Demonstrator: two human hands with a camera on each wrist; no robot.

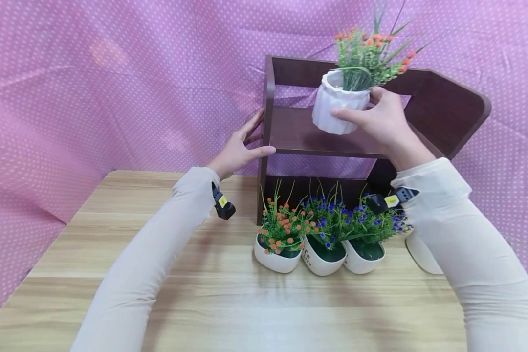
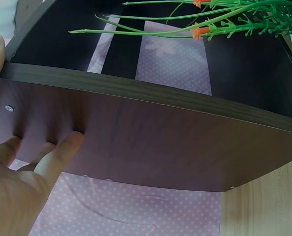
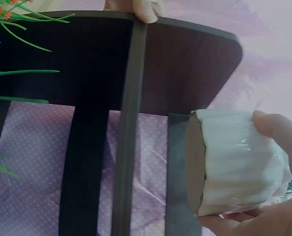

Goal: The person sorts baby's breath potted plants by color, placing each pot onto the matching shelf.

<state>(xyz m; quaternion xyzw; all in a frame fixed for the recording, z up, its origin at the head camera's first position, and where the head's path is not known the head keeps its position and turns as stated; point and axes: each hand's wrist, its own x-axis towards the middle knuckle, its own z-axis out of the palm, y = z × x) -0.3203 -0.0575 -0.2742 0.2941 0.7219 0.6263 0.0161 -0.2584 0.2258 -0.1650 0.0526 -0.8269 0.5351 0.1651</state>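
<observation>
Right hand (image 1: 385,120) gripped white ribbed pot (image 1: 338,106) just above shelf (image 1: 299,134), not set down. Left hand (image 1: 239,146), fingers straight, braced shelf side. Three pots (image 1: 321,254) remained on surface (image 1: 202,293).

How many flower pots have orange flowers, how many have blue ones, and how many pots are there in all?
Orange flowers: 2, the held pot and the left pot.
Blue flowers: 2, the middle pot and the next pot.
Flowers hidden: 1, the end pot.
Total: 5 pots.

five pots: one (image 1: 334,107) over the shelf (image 1: 299,139), four on the table (image 1: 202,293); two hands.
</observation>
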